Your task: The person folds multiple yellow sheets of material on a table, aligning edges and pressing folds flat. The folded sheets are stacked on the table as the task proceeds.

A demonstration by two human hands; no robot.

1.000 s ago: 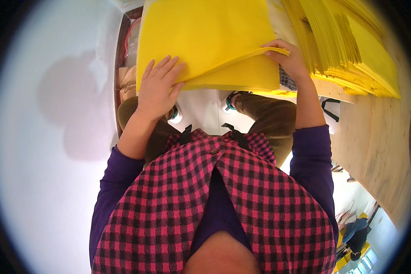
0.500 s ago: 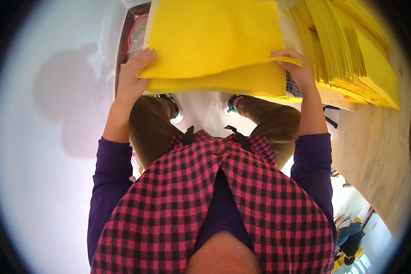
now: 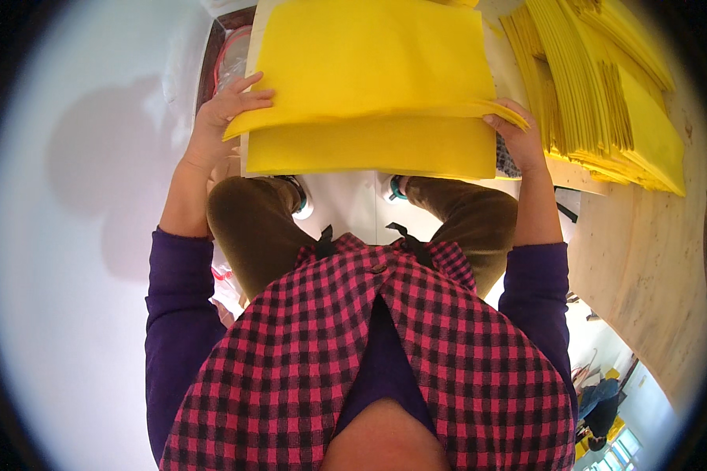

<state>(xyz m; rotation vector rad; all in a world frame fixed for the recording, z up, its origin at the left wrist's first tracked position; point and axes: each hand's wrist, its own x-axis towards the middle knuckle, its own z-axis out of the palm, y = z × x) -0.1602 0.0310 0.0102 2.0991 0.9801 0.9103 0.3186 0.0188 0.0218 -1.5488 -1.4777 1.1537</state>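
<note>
The person's right hand (image 3: 518, 135) has its fingers and thumb closed on the right corner of a yellow top sheet (image 3: 369, 67), whose tip pokes out past the grip. The left hand (image 3: 226, 114) is at the opposite corner, its fingers spread apart over the sheet's edge; the thumb is hidden, so one cannot tell whether it pinches the cloth. The sheet lies in front of the person, its near edge lifted a little between the hands. A strip of yellow lower layer (image 3: 369, 151) shows beneath, toward the knees.

Close beyond the right hand stand thick piles of folded yellow sheets (image 3: 581, 86), crowding that side, on a pale wooden table (image 3: 636, 267). A grey textured thing (image 3: 507, 159) peeks out below the right hand. On the left, a dark brown frame (image 3: 210, 63) and a white wall (image 3: 63, 330) hem in the left hand, with a red cord (image 3: 221, 56) and clear plastic just beyond it.

Below, the brown trousers (image 3: 247, 228) and white-and-teal shoes (image 3: 303, 206) sit on either side of a pale floor (image 3: 349, 208). Far off at the lower right, another person (image 3: 602, 412) in dark clothes appears small.
</note>
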